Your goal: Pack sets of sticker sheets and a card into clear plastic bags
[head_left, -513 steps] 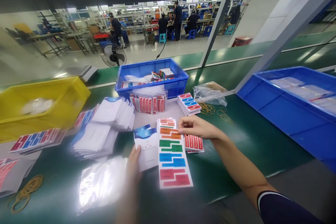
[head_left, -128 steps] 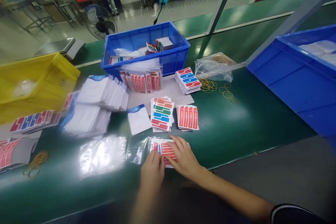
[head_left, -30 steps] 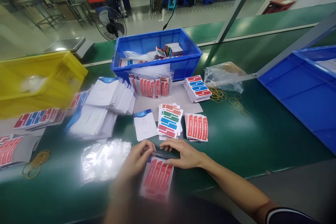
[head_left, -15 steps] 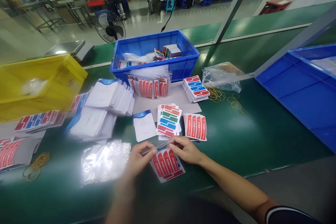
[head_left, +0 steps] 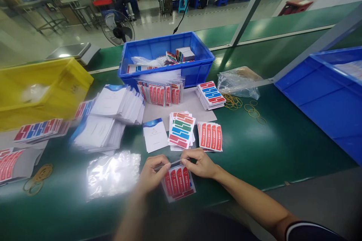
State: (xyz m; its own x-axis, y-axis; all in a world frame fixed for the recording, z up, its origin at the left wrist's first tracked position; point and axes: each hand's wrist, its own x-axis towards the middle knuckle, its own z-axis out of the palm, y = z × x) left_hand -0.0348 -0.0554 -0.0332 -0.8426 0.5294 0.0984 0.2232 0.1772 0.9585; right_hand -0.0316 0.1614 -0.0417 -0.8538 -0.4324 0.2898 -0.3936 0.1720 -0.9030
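A clear plastic bag (head_left: 178, 183) with red label sheets inside hangs from both hands just above the green table. My left hand (head_left: 154, 173) pinches the left part of its top edge between thumb and fingers. At the right part of that edge, my right hand (head_left: 199, 163) pinches it the same way. Just beyond the hands lie a white booklet (head_left: 155, 135) with a blue top, a stack of multicoloured label sheets (head_left: 181, 131) and a stack of red label sheets (head_left: 210, 136). Left of my left hand rests a pile of clear empty bags (head_left: 113, 175).
Behind stands a blue bin (head_left: 166, 51), with filled bags (head_left: 161, 92) leaning on its front. Booklet stacks (head_left: 110, 116) and a yellow bin (head_left: 45, 94) are at the left. Rubber bands (head_left: 232, 101) and another blue bin (head_left: 322, 90) lie right. A sloping metal post (head_left: 251, 11) crosses behind.
The bag's top edge, held up as a raised flap before, is now pressed down to a narrow strip. The bag has tilted and moved slightly left and nearer; both hands keep their pinch.
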